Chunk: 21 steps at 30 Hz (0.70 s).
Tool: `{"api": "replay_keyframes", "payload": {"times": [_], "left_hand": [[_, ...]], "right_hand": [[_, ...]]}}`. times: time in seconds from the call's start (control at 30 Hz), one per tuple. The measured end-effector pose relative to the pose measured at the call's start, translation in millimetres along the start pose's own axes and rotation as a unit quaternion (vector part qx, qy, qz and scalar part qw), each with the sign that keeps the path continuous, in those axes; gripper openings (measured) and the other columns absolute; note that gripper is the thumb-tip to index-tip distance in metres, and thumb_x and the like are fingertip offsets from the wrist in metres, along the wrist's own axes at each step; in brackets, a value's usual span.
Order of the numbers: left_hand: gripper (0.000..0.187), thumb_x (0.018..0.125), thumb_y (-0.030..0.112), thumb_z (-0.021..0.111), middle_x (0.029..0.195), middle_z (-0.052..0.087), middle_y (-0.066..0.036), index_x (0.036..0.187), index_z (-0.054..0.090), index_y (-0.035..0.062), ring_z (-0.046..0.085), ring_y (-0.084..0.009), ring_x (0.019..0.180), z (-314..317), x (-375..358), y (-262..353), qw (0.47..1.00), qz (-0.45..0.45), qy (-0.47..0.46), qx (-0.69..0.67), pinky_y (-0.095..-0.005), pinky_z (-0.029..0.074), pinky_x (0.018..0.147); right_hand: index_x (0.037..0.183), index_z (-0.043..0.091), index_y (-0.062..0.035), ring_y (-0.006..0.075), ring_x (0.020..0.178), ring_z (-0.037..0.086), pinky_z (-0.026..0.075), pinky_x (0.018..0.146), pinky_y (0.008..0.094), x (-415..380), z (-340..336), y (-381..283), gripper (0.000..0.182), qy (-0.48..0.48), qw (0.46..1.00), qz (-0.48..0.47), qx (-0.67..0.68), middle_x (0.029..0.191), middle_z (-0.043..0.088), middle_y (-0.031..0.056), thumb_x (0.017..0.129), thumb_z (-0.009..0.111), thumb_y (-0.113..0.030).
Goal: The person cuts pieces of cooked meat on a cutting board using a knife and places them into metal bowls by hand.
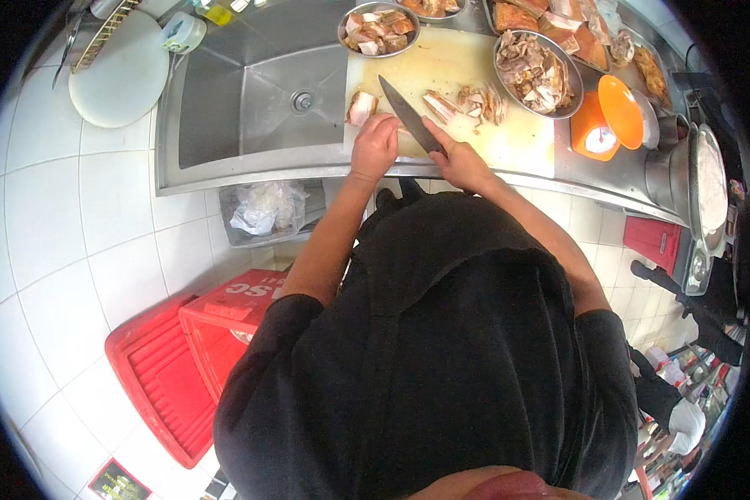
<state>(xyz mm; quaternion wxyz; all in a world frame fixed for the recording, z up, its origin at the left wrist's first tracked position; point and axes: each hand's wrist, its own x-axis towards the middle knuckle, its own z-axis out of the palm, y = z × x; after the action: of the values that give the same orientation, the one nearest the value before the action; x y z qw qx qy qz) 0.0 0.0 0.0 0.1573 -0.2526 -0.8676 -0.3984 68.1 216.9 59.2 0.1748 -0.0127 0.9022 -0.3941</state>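
My right hand [460, 162] is wrapped round the handle of a large kitchen knife [410, 115], its blade slanting up and left over a pale yellow cutting board [525, 143]. Close by, at the board's left front edge, my left hand [377, 147] is closed with the fingers curled; what it holds, if anything, is hidden. A chunk of cooked meat [362, 108] sits just beyond the left hand. To the right of the blade lie a strip of meat [440, 107] and a pile of sliced meat [483, 104].
A steel sink [212, 125] adjoins the board on the left. Metal bowls of meat, one at the back [378, 30] and one at the right [538, 73], rest on the board's edges. An orange kitchen scale [593, 125] stands farther right. Red crates [162, 375] are below left. Another person [683, 425] is at lower right.
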Motion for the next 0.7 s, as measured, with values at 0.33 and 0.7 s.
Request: {"api": "replay_keyframes", "payload": {"times": [0.33, 0.7], "left_hand": [[0.037, 0.082, 0.01, 0.077, 0.122, 0.064, -0.021, 0.118, 0.068, 0.0038, 0.06, -0.0406, 0.116, -33.6, 2.8, -22.8, 0.992, -0.032, 0.109, 0.051, -0.0489, 0.05, 0.102], [0.068, 0.076, 0.018, 0.082, 0.123, 0.063, -0.025, 0.135, 0.054, 0.0014, 0.058, -0.044, 0.118, -25.8, 16.8, -32.1, 0.988, -0.093, -0.028, 0.12, -0.0526, 0.047, 0.104]], "right_hand": [[0.164, 0.028, -0.0332, 0.0393, 0.1, 0.073, 0.055, 0.095, 0.0448, -29.5, -24.8, -5.3, 0.073, -0.04, 0.997, -0.043, -0.047, 0.116, 0.071, 0.028, 0.101, 0.061, -0.014], [0.164, 0.025, -0.0353, 0.0426, 0.097, 0.071, 0.055, 0.092, 0.0506, -34.5, -53.2, 26.7, 0.076, 0.039, 0.994, 0.093, -0.036, 0.104, 0.072, 0.0259, 0.099, 0.061, -0.021]]}}
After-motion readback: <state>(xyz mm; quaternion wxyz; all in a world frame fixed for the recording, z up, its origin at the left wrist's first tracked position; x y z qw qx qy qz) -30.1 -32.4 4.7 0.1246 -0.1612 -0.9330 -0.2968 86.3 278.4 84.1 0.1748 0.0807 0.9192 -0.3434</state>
